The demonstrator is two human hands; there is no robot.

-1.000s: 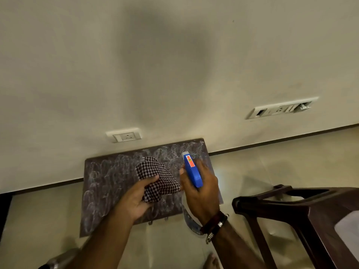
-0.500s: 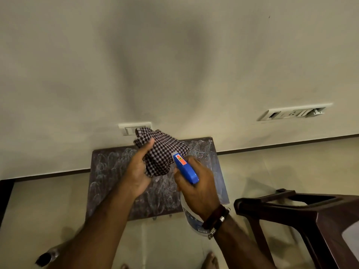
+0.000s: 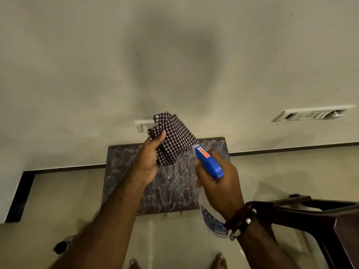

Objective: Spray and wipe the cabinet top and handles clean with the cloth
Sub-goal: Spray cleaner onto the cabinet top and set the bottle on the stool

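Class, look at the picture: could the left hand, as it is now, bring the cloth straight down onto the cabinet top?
Probably yes. The left hand holds the cloth up over the cabinet top, with nothing between them. The right hand and spray bottle sit off to the right.

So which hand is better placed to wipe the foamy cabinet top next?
Left. The left hand already grips the checked cloth, raised above the cabinet top. The right hand is occupied with the spray bottle.
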